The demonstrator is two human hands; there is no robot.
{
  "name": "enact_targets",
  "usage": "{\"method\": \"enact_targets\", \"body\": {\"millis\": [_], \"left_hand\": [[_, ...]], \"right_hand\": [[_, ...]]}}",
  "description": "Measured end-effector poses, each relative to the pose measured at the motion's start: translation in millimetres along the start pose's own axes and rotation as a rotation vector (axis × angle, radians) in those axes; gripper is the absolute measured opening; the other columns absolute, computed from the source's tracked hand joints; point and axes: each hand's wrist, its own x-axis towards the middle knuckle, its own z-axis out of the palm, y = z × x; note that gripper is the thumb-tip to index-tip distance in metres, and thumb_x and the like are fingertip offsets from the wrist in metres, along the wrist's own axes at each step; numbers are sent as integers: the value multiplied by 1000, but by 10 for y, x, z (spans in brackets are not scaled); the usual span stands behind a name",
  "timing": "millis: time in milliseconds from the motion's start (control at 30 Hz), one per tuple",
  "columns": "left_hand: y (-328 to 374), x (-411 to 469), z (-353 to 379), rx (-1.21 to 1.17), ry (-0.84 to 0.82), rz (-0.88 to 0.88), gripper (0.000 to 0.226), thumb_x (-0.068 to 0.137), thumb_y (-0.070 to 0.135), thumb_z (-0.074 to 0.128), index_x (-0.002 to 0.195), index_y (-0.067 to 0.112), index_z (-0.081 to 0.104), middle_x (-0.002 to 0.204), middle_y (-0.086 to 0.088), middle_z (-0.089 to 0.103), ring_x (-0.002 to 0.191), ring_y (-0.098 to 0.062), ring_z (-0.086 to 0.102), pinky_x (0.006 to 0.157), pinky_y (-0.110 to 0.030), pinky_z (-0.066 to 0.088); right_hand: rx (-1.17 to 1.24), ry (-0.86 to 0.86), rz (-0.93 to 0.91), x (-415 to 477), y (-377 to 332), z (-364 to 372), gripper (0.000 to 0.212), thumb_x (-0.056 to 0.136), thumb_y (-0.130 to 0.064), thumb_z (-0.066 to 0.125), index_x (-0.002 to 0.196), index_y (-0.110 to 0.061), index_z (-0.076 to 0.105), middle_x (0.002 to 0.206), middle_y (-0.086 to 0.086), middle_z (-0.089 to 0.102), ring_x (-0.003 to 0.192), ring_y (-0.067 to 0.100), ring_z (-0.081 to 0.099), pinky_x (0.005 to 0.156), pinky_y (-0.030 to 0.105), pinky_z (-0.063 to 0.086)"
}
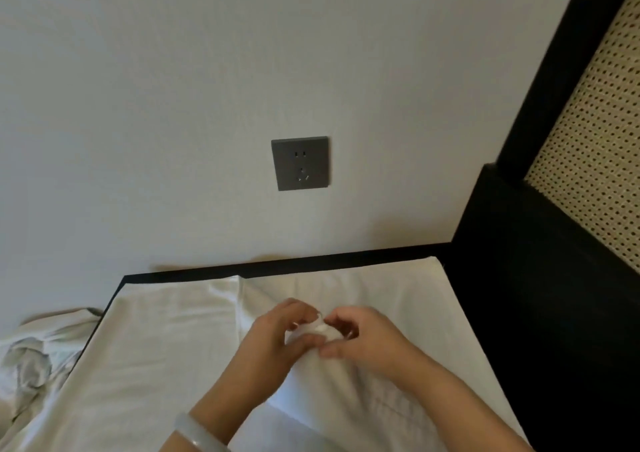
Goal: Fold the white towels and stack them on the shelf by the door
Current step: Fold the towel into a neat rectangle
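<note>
A white towel (162, 354) lies spread over a black-edged surface (277, 266) against the wall. Both hands meet at a raised bunch of the towel's cloth near the middle. My left hand (273, 340) pinches that bunch from the left, thumb and fingers curled round it. My right hand (363, 339) pinches the same bunch from the right, fingertips almost touching the left hand's. A pale bangle (197, 432) sits on my left wrist. From the pinch a ridge of cloth (346, 392) runs toward me.
A crumpled white and grey heap of cloth (38, 358) lies at the left, below the surface. A dark wall socket (300, 163) is on the white wall above. A black frame with a woven cane panel (595, 153) stands at the right.
</note>
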Motion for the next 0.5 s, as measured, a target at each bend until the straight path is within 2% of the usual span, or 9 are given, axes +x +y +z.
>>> {"method": "enact_targets", "body": {"millis": [67, 167, 233, 300, 367, 400, 500], "left_hand": [[102, 259, -13, -75, 51, 115, 16, 84, 23, 75, 91, 34, 65, 105, 17, 61, 100, -7, 60, 82, -12, 43], [343, 745, 10, -152, 33, 253, 21, 85, 20, 73, 87, 39, 64, 96, 6, 60, 92, -11, 60, 78, -15, 44], [480, 1097, 112, -175, -24, 272, 23, 86, 20, 71, 86, 41, 64, 92, 3, 60, 84, -5, 58, 75, -14, 42], [510, 1426, 253, -125, -76, 209, 15, 90, 20, 71, 97, 31, 63, 98, 4, 61, 80, -3, 56, 72, -10, 41], [390, 1673, 386, 57, -95, 125, 24, 92, 25, 67, 113, 18, 59, 109, 2, 59, 88, -9, 57, 72, -9, 40], [283, 1739, 433, 154, -108, 96, 28, 93, 27, 65, 118, 15, 57, 113, 1, 58, 93, -13, 57, 77, -13, 42], [-41, 1761, 489, 322, -145, 25, 24, 95, 25, 61, 115, 12, 59, 114, -2, 59, 102, -21, 58, 90, -31, 47]], "right_hand": [[115, 53, -25, 75, -73, -295, 32, 72, -12, 86, 97, -19, 66, 89, -7, 65, 79, 0, 60, 75, 14, 48], [353, -33, -29, 183, -114, -755, 59, 68, -10, 83, 122, -14, 59, 119, 8, 67, 105, 24, 67, 91, 33, 54], [458, -24, 0, 298, -77, -1046, 64, 67, -2, 79, 126, -8, 56, 119, 18, 68, 105, 31, 67, 88, 40, 57], [369, 178, 59, 453, 65, -1326, 62, 63, -3, 82, 120, -7, 60, 112, 16, 70, 98, 29, 69, 85, 42, 58], [123, 425, 198, 599, 361, -1565, 54, 68, -2, 85, 116, -8, 62, 111, 15, 70, 98, 27, 68, 89, 45, 56], [0, 500, 297, 646, 540, -1644, 49, 73, 1, 82, 117, -7, 62, 112, 16, 68, 98, 27, 66, 90, 43, 55], [-70, 533, 477, 680, 938, -1740, 48, 79, 1, 77, 122, -6, 56, 109, 14, 64, 98, 25, 63, 84, 37, 53]]}}
